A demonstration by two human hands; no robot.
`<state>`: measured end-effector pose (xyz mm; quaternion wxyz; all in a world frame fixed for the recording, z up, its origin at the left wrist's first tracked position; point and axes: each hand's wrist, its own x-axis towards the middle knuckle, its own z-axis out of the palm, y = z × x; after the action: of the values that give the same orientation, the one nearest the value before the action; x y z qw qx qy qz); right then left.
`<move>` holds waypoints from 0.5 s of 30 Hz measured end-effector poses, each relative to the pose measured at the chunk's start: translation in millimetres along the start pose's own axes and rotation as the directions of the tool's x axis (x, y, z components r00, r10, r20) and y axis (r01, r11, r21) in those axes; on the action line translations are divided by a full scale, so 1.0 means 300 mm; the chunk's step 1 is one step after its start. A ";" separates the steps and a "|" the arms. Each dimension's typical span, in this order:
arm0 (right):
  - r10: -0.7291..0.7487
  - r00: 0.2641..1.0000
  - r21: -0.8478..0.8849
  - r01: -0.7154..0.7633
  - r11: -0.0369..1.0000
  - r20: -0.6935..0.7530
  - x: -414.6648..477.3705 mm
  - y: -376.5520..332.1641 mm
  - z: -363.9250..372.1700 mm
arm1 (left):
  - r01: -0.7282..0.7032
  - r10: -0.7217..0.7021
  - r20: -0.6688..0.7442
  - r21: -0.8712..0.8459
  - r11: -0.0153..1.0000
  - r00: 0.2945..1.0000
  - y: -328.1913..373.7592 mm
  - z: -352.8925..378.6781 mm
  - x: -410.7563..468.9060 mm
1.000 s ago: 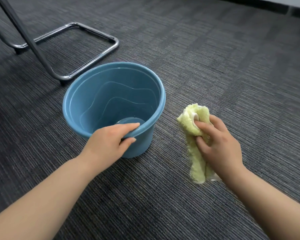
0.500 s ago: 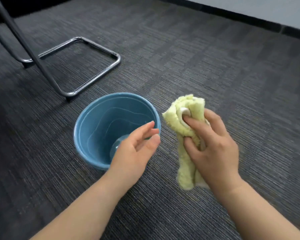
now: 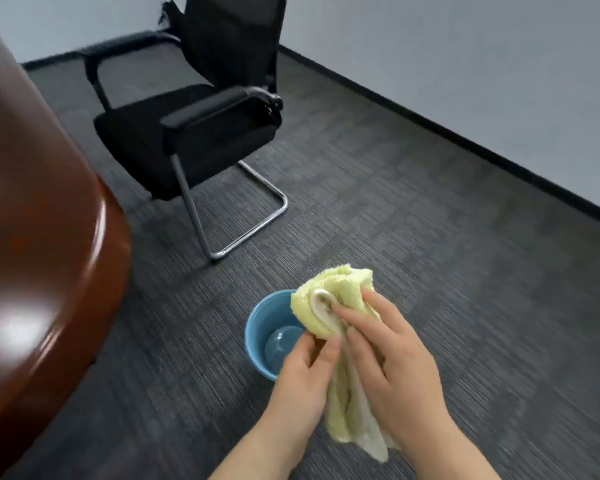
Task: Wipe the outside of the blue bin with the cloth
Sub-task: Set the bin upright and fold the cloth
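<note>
Dark grey carpeted floor fills most of my view, running back to a pale wall with a black skirting strip. At my left curves the glossy reddish-brown edge of a wooden counter, close and blurred. Beyond it stands a black office chair with a mesh back, padded armrests and a chrome sled base resting on the carpet.

Below me, upright on the floor, sits the blue bin, well apart from the chair's frame. I look straight down into it: the inside walls are bare and I see only its round, shiny bottom, nothing lying in it. Part of its rim is hidden behind my hands and the cloth.

The cloth is a yellow-green towel, bunched up, with a paler edge folded at the front; its lower end hangs down between my wrists. It is held above the bin, not touching it as far as I can tell.

My right hand is closed around the cloth from the right, fingers laid across the fold. My left hand pinches the cloth's near edge with thumb and fingertips.
</note>
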<state>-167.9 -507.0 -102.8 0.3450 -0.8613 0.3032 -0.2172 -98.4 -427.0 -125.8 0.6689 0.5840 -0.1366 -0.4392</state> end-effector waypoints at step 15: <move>0.058 0.998 0.533 -0.053 0.845 0.007 0.030 -0.472 -0.275 | -0.119 0.076 -0.346 -0.103 0.988 0.935 0.529 -0.061 -0.335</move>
<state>-156.8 -469.4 56.5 0.5750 -0.7218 0.2573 -0.2866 -75.8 -350.6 45.1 0.7379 0.6016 -0.0204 -0.3053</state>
